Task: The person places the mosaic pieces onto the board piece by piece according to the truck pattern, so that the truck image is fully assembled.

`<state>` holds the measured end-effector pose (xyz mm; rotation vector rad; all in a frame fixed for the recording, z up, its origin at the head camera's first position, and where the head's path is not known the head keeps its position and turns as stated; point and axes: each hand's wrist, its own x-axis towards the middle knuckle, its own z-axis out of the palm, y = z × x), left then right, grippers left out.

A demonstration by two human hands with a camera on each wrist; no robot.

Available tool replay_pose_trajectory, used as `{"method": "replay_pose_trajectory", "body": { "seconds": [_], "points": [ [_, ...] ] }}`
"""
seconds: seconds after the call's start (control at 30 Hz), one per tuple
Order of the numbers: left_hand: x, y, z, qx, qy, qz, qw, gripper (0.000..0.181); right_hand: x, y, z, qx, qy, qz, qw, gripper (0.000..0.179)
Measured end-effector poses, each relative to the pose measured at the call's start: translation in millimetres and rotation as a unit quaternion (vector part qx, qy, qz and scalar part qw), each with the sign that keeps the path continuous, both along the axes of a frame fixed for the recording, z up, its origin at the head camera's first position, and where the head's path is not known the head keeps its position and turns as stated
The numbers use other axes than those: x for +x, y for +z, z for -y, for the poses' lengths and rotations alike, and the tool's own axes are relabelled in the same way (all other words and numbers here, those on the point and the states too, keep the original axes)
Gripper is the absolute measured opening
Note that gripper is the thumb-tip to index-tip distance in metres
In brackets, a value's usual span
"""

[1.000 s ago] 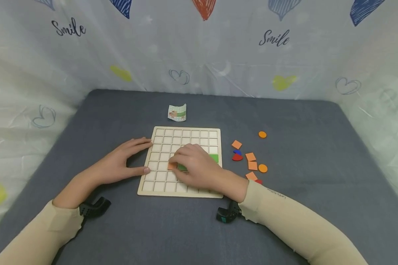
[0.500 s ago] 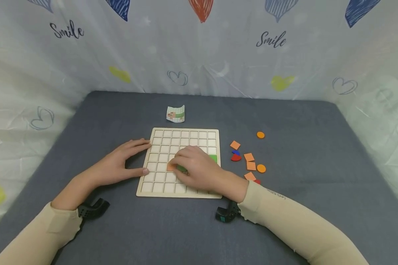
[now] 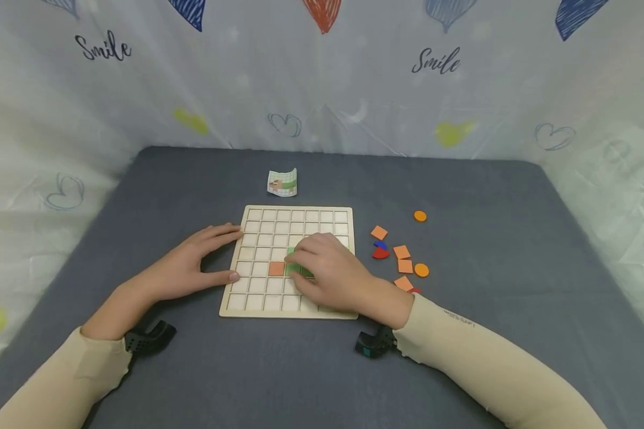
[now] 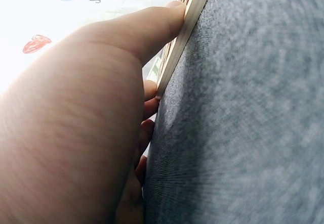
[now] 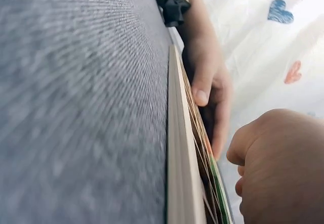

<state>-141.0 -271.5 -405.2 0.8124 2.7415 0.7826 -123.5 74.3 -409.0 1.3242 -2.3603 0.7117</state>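
A pale wooden grid board (image 3: 261, 226) lies on the table in the head view. An orange square tile (image 3: 276, 269) sits flat in one of its cells, with green tiles (image 3: 291, 262) just right of it, partly covered by my right hand (image 3: 330, 271). That hand hovers over the board, fingers loosely bent, the thumb and fingertips just right of the orange tile; I see nothing held in them. My left hand (image 3: 188, 265) rests at the board's left edge, thumb and fingers spread. In the left wrist view the thumb (image 4: 162, 24) touches the board's rim.
Right of the board lie loose orange squares (image 3: 401, 252), orange discs (image 3: 421, 270), a red piece (image 3: 380, 254) and a blue piece (image 3: 380, 245). Behind the board stands a small curled picture card (image 3: 282, 183). A printed curtain (image 3: 322, 89) hangs behind the table.
My right hand has let go of the orange tile and shifted slightly right, so the whole tile and more green now show. My left hand stays at the board's edge.
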Motion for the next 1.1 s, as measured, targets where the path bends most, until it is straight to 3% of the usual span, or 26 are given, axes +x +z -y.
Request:
{"method": "replay_pose_trajectory", "body": {
  "seconds": [0.2,0.57,0.83,1.1],
  "points": [
    [-2.1,3.7,0.2,-0.008,0.001,0.001,1.0000,0.090,2.3,3.0,-17,-0.012,-0.026,-0.003,0.9996,0.015],
    [-0.9,0.1,1.7,-0.007,0.002,0.001,1.0000,0.090,12.6,1.8,-64,-0.036,-0.081,0.005,0.9961,0.019],
    [-1.4,1.4,0.1,-0.007,0.006,0.000,1.0000,0.091,3.4,0.8,-104,-0.013,-0.137,0.015,0.9903,0.022],
    [0.5,1.4,1.3,-0.010,0.008,0.007,0.9999,0.091,-1.6,-4.4,-140,-0.041,-0.161,0.040,0.9853,0.028]
  ]
}}
